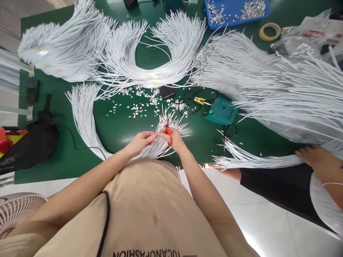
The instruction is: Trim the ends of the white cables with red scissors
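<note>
At the table's front edge, my left hand (143, 142) is closed, its fingertips pinched on a thin white wire whose end is too small to make out. My right hand (174, 138) meets it fingertip to fingertip, with a pair of scissors (169, 135) held in it, orange handles against the palm and blades pointing away from me. Beneath and around both hands lies a bundle of white wires (154, 150), its ends fanned out just beyond my fingers. The bundle's other part (84, 117) curves away to the left.
Small pale scraps (139, 107) litter the green table (120, 125). Large wire bundles (158, 71) lie behind. A teal device (222, 111), tape roll (269, 32) and blue tray (238, 20) stand right and back. A co-worker's hand (316, 157) rests on wires at right.
</note>
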The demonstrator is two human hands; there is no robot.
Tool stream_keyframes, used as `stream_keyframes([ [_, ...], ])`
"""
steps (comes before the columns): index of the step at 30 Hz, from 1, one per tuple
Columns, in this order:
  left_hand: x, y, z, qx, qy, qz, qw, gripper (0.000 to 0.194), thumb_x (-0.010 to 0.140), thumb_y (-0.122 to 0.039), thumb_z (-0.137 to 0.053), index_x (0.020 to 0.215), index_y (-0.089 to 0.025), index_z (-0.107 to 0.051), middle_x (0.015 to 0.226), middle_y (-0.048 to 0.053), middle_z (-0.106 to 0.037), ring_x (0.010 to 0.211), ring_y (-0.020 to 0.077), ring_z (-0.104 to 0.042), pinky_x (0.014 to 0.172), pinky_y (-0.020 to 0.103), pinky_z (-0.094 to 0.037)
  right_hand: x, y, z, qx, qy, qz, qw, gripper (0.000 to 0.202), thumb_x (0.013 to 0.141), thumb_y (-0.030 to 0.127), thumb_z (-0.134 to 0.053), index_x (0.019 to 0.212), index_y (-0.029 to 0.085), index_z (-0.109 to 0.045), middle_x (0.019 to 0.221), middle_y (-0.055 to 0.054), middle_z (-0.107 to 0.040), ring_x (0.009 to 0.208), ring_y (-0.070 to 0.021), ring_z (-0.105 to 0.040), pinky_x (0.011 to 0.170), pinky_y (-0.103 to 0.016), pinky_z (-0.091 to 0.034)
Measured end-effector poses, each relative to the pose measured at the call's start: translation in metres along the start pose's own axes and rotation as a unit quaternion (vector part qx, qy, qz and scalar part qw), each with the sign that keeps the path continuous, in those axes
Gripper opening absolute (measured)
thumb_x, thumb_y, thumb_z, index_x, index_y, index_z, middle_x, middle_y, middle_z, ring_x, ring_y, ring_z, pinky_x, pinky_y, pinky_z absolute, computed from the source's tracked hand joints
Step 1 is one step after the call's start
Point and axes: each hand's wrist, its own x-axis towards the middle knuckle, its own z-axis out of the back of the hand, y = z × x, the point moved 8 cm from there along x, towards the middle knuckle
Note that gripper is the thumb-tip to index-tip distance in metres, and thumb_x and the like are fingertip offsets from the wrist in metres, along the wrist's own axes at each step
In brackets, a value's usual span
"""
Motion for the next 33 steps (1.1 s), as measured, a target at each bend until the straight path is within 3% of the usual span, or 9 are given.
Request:
stream_keyframes([
  [6,0.004,-0.003,0.015,0.077,-0.106,-0.039,0.991,0.03,0.062,-0.04,-0.068,0.076,-0.015,-0.061,0.072,0.004,-0.061,0.066,0.0144,-0.053,0.065,0.027,-0.041,-0.007,-0.005,0.006,-0.033,-0.08,0.023,0.996,0.025,0.066,0.038,-0.059,0.067,0.013,-0.058,0.059,0.003,-0.051,0.056,-0.0083,-0.044,0.057,-0.021,-0.037],
  [10,0.002,-0.024,0.012,0.296,-0.158,-0.122,0.934,0.018,0.07,-0.033,-0.059,0.08,-0.018,-0.063,0.068,0.001,-0.063,0.061,0.0137,-0.054,0.063,0.026,-0.04,-0.017,0.005,0.004,-0.08,-0.1,0.048,0.991,0.023,0.068,0.037,-0.057,0.067,0.014,-0.059,0.061,0.002,-0.052,0.058,-0.0094,-0.045,0.058,-0.022,-0.038],
  [13,0.007,-0.029,0.007,0.359,-0.151,-0.136,0.911,0.02,0.073,-0.028,-0.055,0.088,-0.02,-0.065,0.064,0.0,-0.063,0.058,0.0133,-0.053,0.062,0.025,-0.039,-0.02,0.022,0.006,-0.109,-0.109,0.092,0.984,0.024,0.071,0.039,-0.055,0.069,0.015,-0.059,0.067,0.001,-0.055,0.062,-0.0103,-0.048,0.063,-0.022,-0.04],
  [16,0.019,-0.027,0.014,0.333,-0.155,-0.124,0.922,0.023,0.071,-0.032,-0.057,0.087,-0.019,-0.068,0.066,0.001,-0.065,0.061,0.0145,-0.054,0.065,0.026,-0.04,-0.015,0.023,0.04,-0.143,-0.191,0.064,0.969,0.033,0.077,0.044,-0.046,0.073,0.015,-0.06,0.064,0.001,-0.054,0.061,-0.0114,-0.049,0.06,-0.022,-0.039],
  [19,0.034,-0.015,0.028,0.267,-0.169,-0.092,0.944,0.021,0.066,-0.033,-0.063,0.08,-0.019,-0.069,0.067,0.002,-0.065,0.063,0.0149,-0.054,0.065,0.026,-0.04,-0.012,0.011,0.095,-0.292,-0.28,-0.03,0.914,0.036,0.077,0.049,-0.045,0.078,0.017,-0.062,0.069,-0.002,-0.058,0.067,-0.015,-0.053,0.063,-0.025,-0.04],
  [22,0.049,0.003,0.039,0.173,-0.171,-0.053,0.968,0.024,0.059,-0.033,-0.069,0.078,-0.017,-0.068,0.066,0.002,-0.064,0.059,0.013,-0.053,0.06,0.025,-0.039,-0.012,-0.005,0.14,-0.458,-0.287,-0.113,0.834,0.035,0.075,0.048,-0.05,0.083,0.017,-0.064,0.087,-0.009,-0.062,0.082,-0.0212,-0.057,0.072,-0.031,-0.041],
  [25,0.061,0.016,0.043,0.121,-0.156,-0.023,0.98,0.031,0.057,-0.035,-0.07,0.081,-0.015,-0.064,0.063,0.002,-0.061,0.057,0.0124,-0.053,0.055,0.024,-0.039,-0.021,-0.026,0.167,-0.537,-0.26,-0.2,0.777,0.036,0.076,0.042,-0.05,0.091,0.013,-0.064,0.097,-0.016,-0.061,0.093,-0.0267,-0.057,0.079,-0.035,-0.039],
  [28,0.068,0.021,0.046,0.105,-0.151,0.002,0.983,0.037,0.057,-0.04,-0.07,0.081,-0.014,-0.061,0.066,0.004,-0.063,0.059,0.0129,-0.055,0.054,0.024,-0.04,-0.035,-0.043,0.182,-0.537,-0.255,-0.269,0.758,0.039,0.078,0.041,-0.049,0.089,0.008,-0.065,0.092,-0.021,-0.062,0.093,-0.0294,-0.058,0.078,-0.036,-0.04],
  [33,0.067,0.03,0.054,0.118,-0.173,0.042,0.977,0.048,0.056,-0.049,-0.069,0.089,-0.016,-0.061,0.088,0.01,-0.066,0.077,0.0174,-0.059,0.063,0.026,-0.044,-0.047,-0.053,0.193,-0.511,-0.26,-0.29,0.766,0.042,0.076,0.044,-0.051,0.092,0.007,-0.064,0.091,-0.022,-0.062,0.09,-0.0284,-0.06,0.074,-0.034,-0.042],
])
